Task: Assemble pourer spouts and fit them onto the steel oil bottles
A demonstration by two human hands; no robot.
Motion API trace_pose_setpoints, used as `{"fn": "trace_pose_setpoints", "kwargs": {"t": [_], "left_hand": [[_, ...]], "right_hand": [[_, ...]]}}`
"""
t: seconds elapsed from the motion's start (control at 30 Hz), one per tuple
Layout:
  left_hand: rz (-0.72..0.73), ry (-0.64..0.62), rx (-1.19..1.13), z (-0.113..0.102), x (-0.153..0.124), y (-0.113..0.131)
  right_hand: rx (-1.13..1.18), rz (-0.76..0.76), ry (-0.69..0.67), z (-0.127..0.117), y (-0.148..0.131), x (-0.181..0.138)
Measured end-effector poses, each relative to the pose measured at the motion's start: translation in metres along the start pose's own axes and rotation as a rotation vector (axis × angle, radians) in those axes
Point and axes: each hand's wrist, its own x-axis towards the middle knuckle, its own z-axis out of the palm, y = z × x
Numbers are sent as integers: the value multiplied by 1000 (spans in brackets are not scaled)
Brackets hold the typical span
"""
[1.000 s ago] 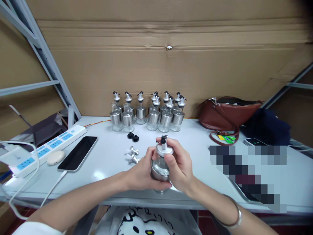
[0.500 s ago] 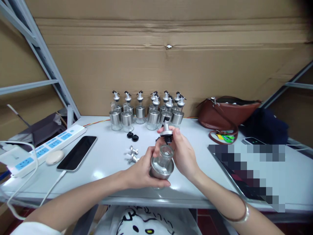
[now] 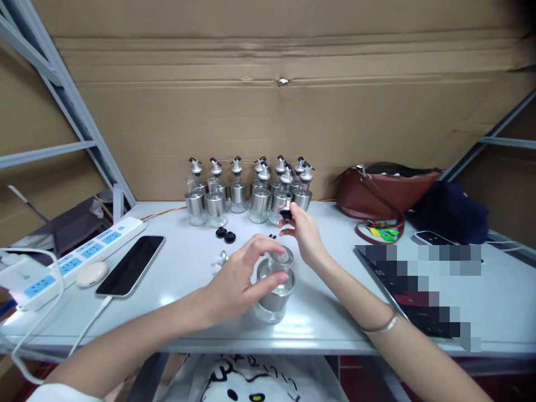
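A glass bottle with a steel band [image 3: 273, 301] stands upright near the table's front edge, its neck uncapped. Around the neck, my left hand [image 3: 243, 271] is open, thumb and fingers apart; whether they touch the glass I cannot tell. My right hand [image 3: 307, 234] pinches a pourer stopper [image 3: 286, 214], metal on top with a black rubber base, above and behind the bottle. Two black rubber stoppers [image 3: 226, 234] lie on the table. A metal spout [image 3: 223, 257] is partly hidden behind my left hand.
Several banded bottles [image 3: 237, 195] stand at the back, most with pourers; two in front have bare necks. A power strip [image 3: 90, 254], a round white case [image 3: 92, 273] and a phone [image 3: 130, 266] are left. On the right are a brown bag [image 3: 389, 190] and a blurred flat object [image 3: 410, 296].
My right hand has moved the pourer stopper up and away from the bottle's mouth. The bottle now rests on the table, and my left hand has loosened from its body and risen to the neck.
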Motion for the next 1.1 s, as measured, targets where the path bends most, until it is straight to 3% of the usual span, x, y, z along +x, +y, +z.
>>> {"fn": "trace_pose_setpoints", "kwargs": {"t": [0.13,0.27,0.47,0.7,1.1], "left_hand": [[-42,-8,61,-6,10,7],[-55,157,128,-26,36,3],[-160,292,287,-55,78,-36],[-312,271,501,-54,90,-91],[-387,241,563,-58,101,-130]], "right_hand": [[25,-6,21,-8,4,5],[19,-16,66,-12,6,10],[-26,-100,119,-14,4,13],[-70,-94,69,-14,4,9],[-148,-102,-45,-14,4,6]]}}
